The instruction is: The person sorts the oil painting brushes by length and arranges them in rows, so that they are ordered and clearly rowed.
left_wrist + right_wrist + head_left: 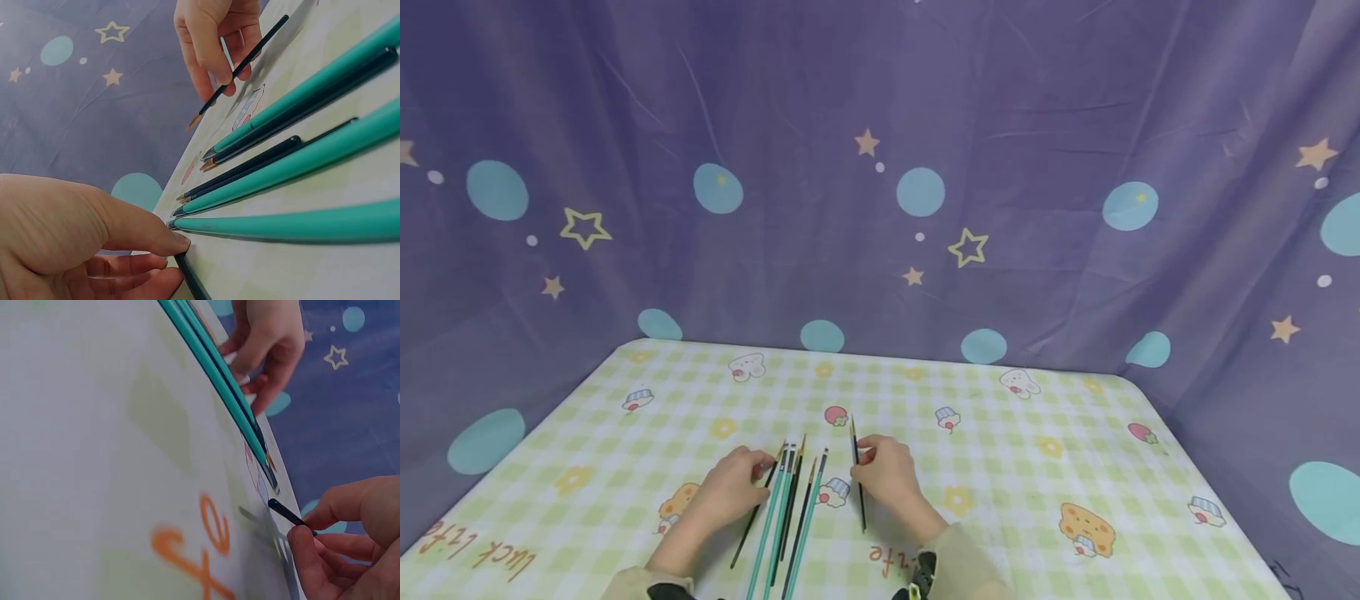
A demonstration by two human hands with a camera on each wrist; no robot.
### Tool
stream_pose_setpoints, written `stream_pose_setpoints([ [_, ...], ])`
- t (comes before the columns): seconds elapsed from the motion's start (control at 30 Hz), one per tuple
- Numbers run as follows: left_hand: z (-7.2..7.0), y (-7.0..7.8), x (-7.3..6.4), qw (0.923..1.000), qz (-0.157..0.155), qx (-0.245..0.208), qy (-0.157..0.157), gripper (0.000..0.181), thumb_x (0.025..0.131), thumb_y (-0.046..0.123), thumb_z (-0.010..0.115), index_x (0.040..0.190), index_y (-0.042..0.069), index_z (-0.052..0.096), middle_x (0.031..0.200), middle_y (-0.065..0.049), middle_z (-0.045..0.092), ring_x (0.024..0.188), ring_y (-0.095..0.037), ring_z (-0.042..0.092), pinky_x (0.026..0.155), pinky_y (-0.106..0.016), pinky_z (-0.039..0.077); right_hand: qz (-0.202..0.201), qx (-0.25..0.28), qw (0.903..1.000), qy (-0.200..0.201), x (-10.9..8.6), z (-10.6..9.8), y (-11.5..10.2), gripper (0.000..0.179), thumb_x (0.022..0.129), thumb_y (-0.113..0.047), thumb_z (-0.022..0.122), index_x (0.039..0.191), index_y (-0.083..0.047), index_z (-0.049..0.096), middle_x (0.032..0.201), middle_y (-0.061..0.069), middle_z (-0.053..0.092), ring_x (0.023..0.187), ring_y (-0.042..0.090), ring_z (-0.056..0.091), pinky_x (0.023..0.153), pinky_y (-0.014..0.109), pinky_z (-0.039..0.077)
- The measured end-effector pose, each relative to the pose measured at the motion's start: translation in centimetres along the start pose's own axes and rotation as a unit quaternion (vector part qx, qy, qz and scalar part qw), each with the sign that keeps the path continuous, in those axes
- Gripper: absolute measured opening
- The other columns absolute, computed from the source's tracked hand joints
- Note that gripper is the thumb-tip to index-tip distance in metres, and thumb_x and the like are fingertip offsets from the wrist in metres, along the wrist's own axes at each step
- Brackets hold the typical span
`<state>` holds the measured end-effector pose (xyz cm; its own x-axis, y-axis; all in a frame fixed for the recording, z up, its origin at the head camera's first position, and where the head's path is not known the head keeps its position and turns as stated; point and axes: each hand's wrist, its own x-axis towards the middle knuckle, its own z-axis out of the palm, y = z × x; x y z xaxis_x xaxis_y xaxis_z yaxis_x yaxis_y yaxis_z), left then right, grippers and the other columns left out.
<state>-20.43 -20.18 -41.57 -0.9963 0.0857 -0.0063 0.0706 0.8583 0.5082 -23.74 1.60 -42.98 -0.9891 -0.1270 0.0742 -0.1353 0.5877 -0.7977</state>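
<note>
My right hand (887, 472) pinches a thin black paintbrush (861, 504) between thumb and fingers. In the left wrist view this paintbrush (253, 53) has a golden bristle tip and stands at a slant to the table. My left hand (730, 486) is at the left side of a loose group of paintbrushes, its thumb and fingers around another black paintbrush (747, 533). The left wrist view shows that brush (194, 278) at the thumb tip, partly hidden by the hand. Between the hands lie several teal paintbrushes (808, 525) and black ones (786, 533), roughly side by side, bristles pointing away from me.
A green-and-white checked tablecloth (1000, 500) with printed cakes, flowers and strawberries covers the table. Behind it and at both sides hangs a purple curtain (820, 250) with stars and blue dots.
</note>
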Motion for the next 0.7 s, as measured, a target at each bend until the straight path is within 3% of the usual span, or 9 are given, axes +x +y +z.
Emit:
stream_pose_setpoints([
  [0.7,0.1,-0.1,0.1,1.0000,-0.003,-0.006,-0.001,0.037,0.071,0.004,0.068,0.108,-0.001,0.062,0.082,-0.004,0.049,0.069,-0.016,0.042,0.058,-0.029,0.036,0.002,-0.015,0.9995,0.028,1.2,-4.4,3.7,0.040,0.070,-0.004,0.064,0.110,-0.001,0.063,0.071,0.000,0.060,0.043,0.008,0.055,0.045,0.022,0.046],
])
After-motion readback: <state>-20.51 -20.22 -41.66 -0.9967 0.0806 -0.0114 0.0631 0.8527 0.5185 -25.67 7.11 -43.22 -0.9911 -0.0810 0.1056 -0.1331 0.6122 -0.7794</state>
